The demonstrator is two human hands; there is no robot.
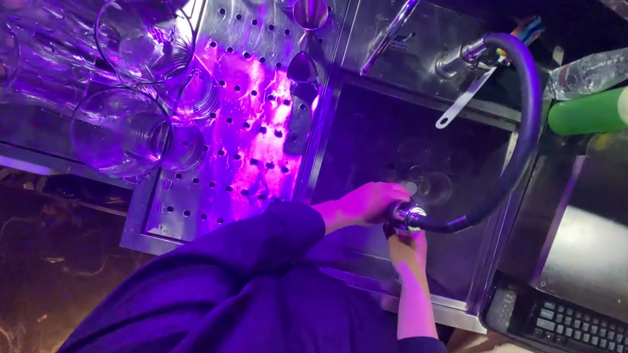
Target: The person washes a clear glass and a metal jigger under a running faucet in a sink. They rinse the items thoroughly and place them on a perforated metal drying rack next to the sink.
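Over one sink (354, 137), two hands (370, 204)

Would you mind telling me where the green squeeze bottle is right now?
In the head view, the green squeeze bottle lies on its side at the upper right, right of the sink, just below a clear plastic bottle.
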